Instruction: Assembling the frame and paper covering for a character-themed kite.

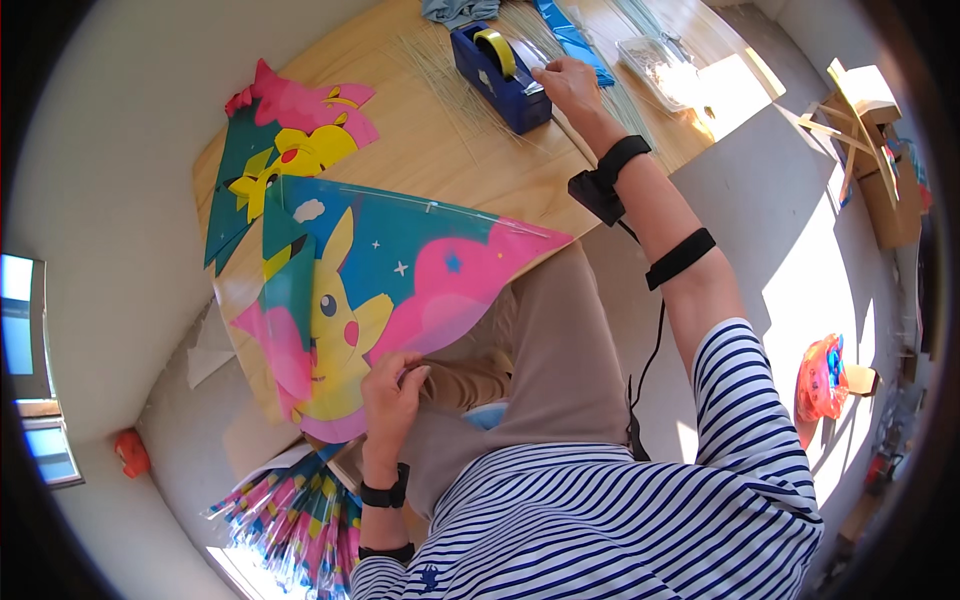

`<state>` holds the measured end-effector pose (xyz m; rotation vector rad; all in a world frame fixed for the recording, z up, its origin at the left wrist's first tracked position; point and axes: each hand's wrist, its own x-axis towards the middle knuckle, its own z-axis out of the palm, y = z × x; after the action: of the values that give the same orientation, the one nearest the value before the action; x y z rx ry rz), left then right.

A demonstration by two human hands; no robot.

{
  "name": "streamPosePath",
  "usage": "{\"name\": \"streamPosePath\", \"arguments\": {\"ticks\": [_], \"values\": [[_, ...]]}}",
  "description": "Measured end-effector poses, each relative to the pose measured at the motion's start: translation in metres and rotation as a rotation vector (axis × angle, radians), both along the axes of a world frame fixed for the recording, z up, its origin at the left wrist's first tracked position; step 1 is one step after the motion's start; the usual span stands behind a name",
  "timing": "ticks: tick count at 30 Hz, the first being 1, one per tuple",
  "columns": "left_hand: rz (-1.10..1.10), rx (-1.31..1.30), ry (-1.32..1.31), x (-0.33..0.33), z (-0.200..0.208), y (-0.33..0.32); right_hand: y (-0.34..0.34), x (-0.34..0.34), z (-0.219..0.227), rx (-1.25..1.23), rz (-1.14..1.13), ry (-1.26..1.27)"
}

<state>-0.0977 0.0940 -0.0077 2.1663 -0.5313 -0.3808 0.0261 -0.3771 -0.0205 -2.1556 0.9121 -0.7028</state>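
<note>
A triangular kite [400, 270] in teal, pink and yellow, printed with a cartoon figure, hangs partly over the table's near edge. Along its upper border runs a thin rod [430, 207] under the film. My left hand [390, 395] is beside the kite's lower edge, fingers curled in; whether anything is between them is hidden. Up at the dark blue tape dispenser [500, 85], my right hand [572, 88] pinches the clear tape [530, 72] at the cutter end. The tape's roll [494, 52] has a yellow core.
More folded kite sheets [310, 135] lie on the wooden table [420, 140] at the left. Thin rods [440, 75], a blue packet [575, 40] and a clear box [655, 75] lie at the back. A bundle of kites [290, 515] sits low left; a red bag [822, 378] is on the floor.
</note>
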Motion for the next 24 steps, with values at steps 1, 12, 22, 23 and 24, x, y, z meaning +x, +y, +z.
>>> {"name": "streamPosePath", "arguments": {"ticks": [1, 12, 22, 23, 24], "values": [[0.008, 0.014, 0.015, 0.000, 0.002, 0.001, -0.005, 0.003, 0.003, 0.070, 0.077, 0.075], [0.011, 0.013, 0.008, -0.001, -0.009, 0.012, -0.013, -0.003, 0.008, 0.695, 0.205, -0.152], [0.011, 0.019, 0.037, -0.002, -0.011, 0.008, 0.024, -0.044, 0.005, 1.002, 0.219, -0.358], [0.002, 0.005, 0.023, -0.002, -0.011, 0.007, 0.027, -0.048, -0.001, 1.068, 0.184, -0.418], [0.005, -0.002, 0.018, -0.003, -0.011, 0.008, 0.029, -0.052, -0.011, 1.169, 0.172, -0.498]]}}
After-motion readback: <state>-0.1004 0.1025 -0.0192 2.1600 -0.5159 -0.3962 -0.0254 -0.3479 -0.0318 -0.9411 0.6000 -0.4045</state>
